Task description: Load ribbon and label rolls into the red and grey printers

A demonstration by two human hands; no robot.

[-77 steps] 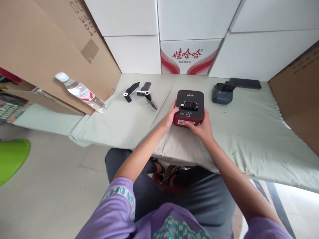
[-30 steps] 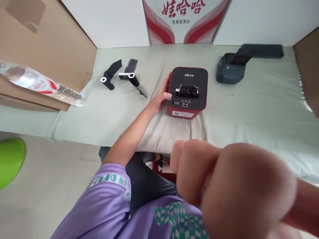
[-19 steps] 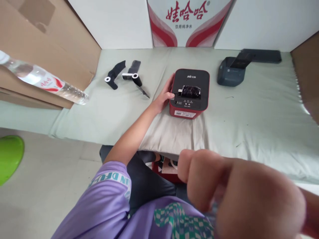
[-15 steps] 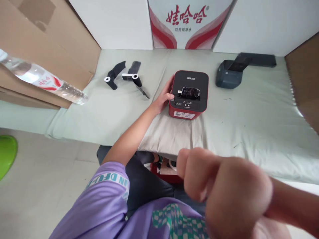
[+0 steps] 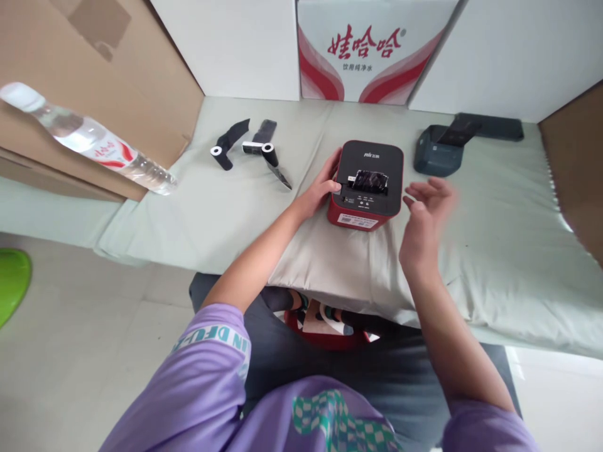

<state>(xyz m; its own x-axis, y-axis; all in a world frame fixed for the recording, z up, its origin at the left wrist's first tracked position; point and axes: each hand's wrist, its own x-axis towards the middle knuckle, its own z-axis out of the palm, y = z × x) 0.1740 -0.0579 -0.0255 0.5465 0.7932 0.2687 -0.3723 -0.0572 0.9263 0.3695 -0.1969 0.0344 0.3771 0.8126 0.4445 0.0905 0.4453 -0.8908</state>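
A red and black label printer [image 5: 369,160] stands upright near the table's front edge. Black strip paper [image 5: 371,181] sticks out of the slot in its top. My left hand [image 5: 321,187] grips the printer's left side, thumb on the top edge and fingers partly hidden behind the side. To the right of the printer, my right hand [image 5: 426,220] is raised and slightly blurred, its fingers apart and holding nothing. A small gap separates its fingertips from the printer.
Two small rolls of black paper, a left roll [image 5: 222,156] and a right roll [image 5: 267,154], lie partly unrolled on the cloth-covered table [image 5: 188,238]. A dark grey device [image 5: 438,154] sits back right. A water bottle [image 5: 101,144] stands left; cardboard [image 5: 155,69] and white boxes [image 5: 226,50] line the edges.
My right hand has moved from a closed pose close to the camera to the printer's right side, and its fingers have opened. My left hand stays on the printer. The view has shifted slightly.
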